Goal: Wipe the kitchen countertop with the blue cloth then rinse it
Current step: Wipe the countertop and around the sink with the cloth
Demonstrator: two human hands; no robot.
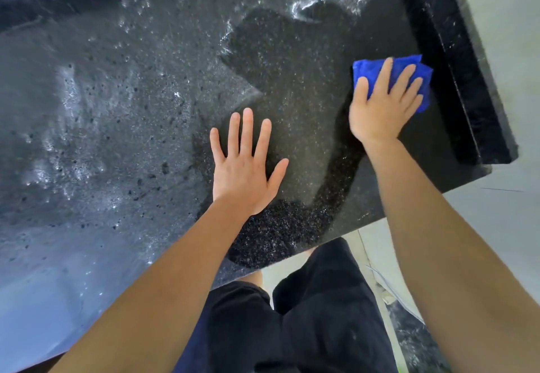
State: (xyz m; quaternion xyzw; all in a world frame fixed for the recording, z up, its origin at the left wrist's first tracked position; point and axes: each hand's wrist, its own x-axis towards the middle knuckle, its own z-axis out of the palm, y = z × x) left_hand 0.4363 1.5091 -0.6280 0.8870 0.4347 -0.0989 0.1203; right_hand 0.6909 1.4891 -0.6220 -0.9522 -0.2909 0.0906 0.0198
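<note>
**A:** Where is the blue cloth [368, 70], and how is it held?

**B:** It lies bunched on the countertop [131, 94] at the far right, just beside the raised black edge [455, 80]. The right hand [380, 109] lies on top of it, fingers [404, 80] straight and spread; they press down and do not curl round it. I judge that a flat palm covers more of the cloth and keeps it against the stone through a sweep.

**A:** And the left hand [245, 168]?

**B:** It holds nothing; it rests palm-down on the bare stone nearer the person, fingers [247, 130] apart and thumb out, well apart from the cloth. It looks like a prop for leaning out toward that corner.

**A:** How far along is the wiping?

**B:** Early to middle, I'd say. A darker swathe [277, 51] curves through the middle, while the left part carries pale wet or soapy patches [67, 150]; the rinsing is not yet begun.

**A:** What can't you make out?

**B:** No sink or tap is in view, so I cannot tell where the rinse will be done. The palm hides much of the cloth, so I cannot tell how it is folded. The right side is blurred. Near the top a bright splash [315, 4] holds a small dark thing, perhaps a scrap of dirt; I cannot say. The counter runs out of the picture at left, and the person's dark trousers [321, 314] cover what lies below its front edge.
</note>
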